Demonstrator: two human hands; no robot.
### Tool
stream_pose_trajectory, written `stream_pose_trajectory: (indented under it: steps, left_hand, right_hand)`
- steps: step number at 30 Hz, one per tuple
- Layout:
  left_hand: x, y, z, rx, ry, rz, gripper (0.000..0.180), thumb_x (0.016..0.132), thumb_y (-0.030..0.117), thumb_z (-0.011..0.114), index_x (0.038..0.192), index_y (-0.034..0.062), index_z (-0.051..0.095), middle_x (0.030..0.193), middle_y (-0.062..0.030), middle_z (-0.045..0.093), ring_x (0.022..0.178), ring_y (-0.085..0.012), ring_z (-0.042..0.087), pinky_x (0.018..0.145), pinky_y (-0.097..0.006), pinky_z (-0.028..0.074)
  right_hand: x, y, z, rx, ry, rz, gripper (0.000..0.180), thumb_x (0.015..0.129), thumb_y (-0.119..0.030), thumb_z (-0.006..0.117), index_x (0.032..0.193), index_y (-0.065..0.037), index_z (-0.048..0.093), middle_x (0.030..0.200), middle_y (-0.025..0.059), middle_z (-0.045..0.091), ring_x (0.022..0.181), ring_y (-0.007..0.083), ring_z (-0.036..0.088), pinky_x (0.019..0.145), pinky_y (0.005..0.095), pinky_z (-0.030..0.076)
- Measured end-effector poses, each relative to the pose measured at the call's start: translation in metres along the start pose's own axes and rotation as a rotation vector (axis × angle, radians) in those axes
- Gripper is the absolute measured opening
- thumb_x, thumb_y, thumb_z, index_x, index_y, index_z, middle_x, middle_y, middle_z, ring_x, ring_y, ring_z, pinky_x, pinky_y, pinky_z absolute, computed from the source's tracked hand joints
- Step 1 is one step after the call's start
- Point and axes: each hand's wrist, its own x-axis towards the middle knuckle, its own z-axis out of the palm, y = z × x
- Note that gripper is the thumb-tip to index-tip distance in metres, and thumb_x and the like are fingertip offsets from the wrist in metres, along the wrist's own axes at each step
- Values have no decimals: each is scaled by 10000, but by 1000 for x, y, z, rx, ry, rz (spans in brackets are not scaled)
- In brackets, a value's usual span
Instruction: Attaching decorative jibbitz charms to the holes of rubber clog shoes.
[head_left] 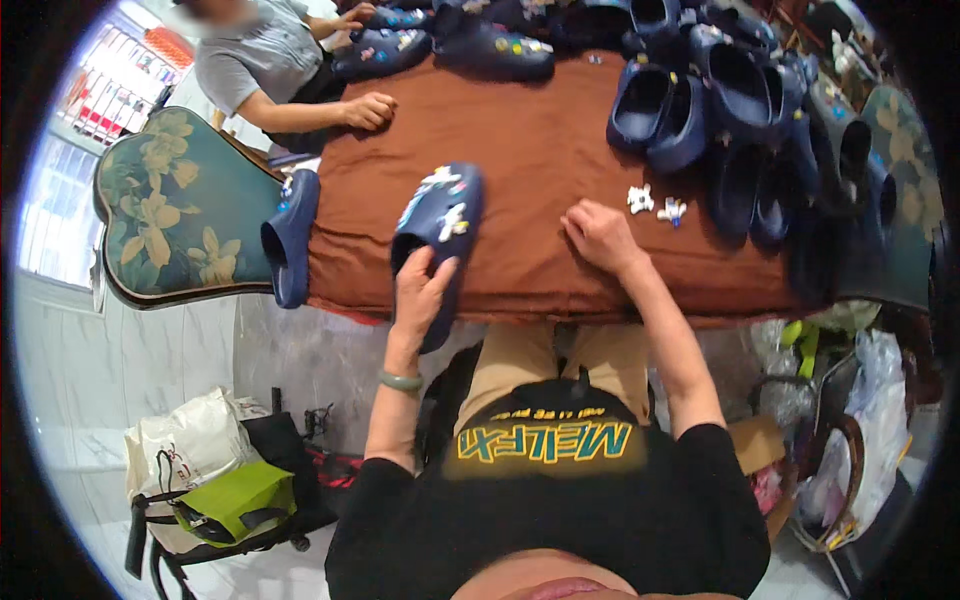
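Note:
My left hand [422, 290] grips a navy clog [465, 205] by its open heel end, with the toe pointing away from me over the table's near part. White and coloured charms [453, 220] dot the clog's upper. Further right, my right hand [602, 236] lies on the brown cloth with its fingers curled closed; whatever may be inside them is hidden. Just beyond it lie two loose charms, a white one [640, 199] and a white-and-blue one [672, 211]. Another navy clog [291, 240] rests at the table's left edge.
Many navy clogs [640, 105] are piled at the right, and decorated ones [495, 52] line the far side. A co-worker [265, 65] sits at the far left, one hand on the brown cloth [500, 120]. Floral chairs [180, 210] flank the table; bags [190, 440] stand below left.

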Motion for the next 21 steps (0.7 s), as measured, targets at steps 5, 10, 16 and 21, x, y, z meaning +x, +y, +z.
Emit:
stream_pose_trajectory:
  steps: [5, 10, 16, 21]
  left_hand:
    - [-7, 28, 35, 237, -289, 328, 206, 800, 111, 683, 802, -23, 527, 725, -106, 487, 653, -237, 473, 606, -318, 411]
    - [5, 52, 58, -68, -286, -247, 336, 887, 221, 621, 1094, -44, 598, 969, -78, 635, 812, -126, 574, 718, -281, 476]
    - [28, 36, 78, -1117, -197, -640, 349, 901, 174, 562, 1170, -47, 534, 1070, -137, 630, 922, -222, 643, 837, -354, 538]
    - [15, 15, 81, -471, -179, -128, 204, 820, 62, 559, 975, -54, 625, 934, -98, 655, 827, -186, 639, 756, -302, 512]
  right_hand:
    - [0, 3, 10, 21, 72, 140, 36, 844, -82, 563, 864, -53, 558, 811, 120, 581, 734, 328, 604, 617, 404, 499]
    - [-10, 12, 5, 22, 220, 321, 188, 823, -33, 514, 1004, -59, 553, 910, 130, 609, 829, 335, 610, 693, 408, 504]
    - [-4, -2, 7, -88, 173, 73, 172, 808, -40, 539, 979, -50, 557, 896, 135, 607, 852, 324, 596, 746, 412, 490]
    - [4, 4, 1, 109, 305, 276, 163, 878, -72, 520, 1016, -23, 593, 1025, 156, 602, 985, 336, 564, 856, 406, 462]
